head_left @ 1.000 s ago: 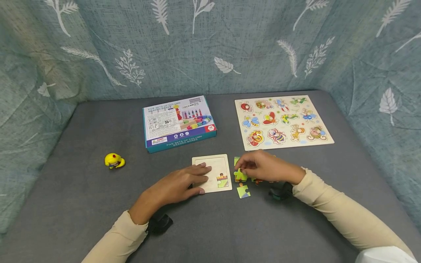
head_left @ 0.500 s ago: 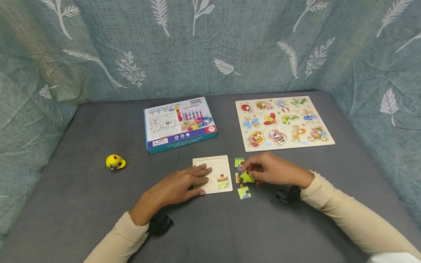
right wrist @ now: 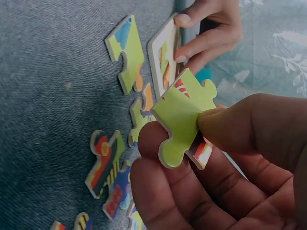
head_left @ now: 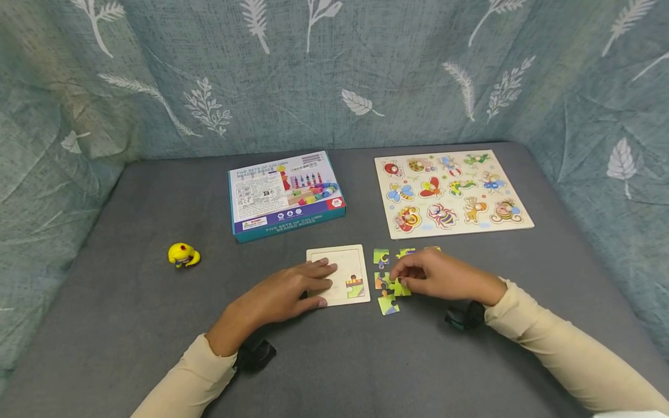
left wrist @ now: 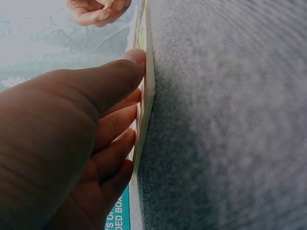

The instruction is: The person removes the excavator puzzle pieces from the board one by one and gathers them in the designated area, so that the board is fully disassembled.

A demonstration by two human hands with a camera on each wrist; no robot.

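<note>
My left hand (head_left: 284, 293) rests with spread, nearly straight fingers on the left part of a square wooden puzzle tray (head_left: 340, 254). One placed piece (head_left: 355, 288) shows in the tray's lower right corner. In the left wrist view the thumb and fingertips lie along the tray's edge (left wrist: 147, 81). Right of the tray, my right hand (head_left: 444, 276) pinches a light green jigsaw piece (right wrist: 184, 108) between thumb and fingers, raised above the table. Loose jigsaw pieces lie beneath and beside it, among them a green and blue one (right wrist: 128, 52) and a red and black one (right wrist: 103, 160); the hand hides others.
A flat cardboard box (head_left: 287, 197) lies behind the tray. To the back right is a wooden insect puzzle board (head_left: 457, 194). A small yellow toy figure (head_left: 183, 255) stands at the left. A patterned curtain (head_left: 334, 75) hangs behind the grey table.
My right hand, with the green jigsaw piece, has moved a little to the right, away from the tray, uncovering more loose pieces. The left hand has stayed on the tray.
</note>
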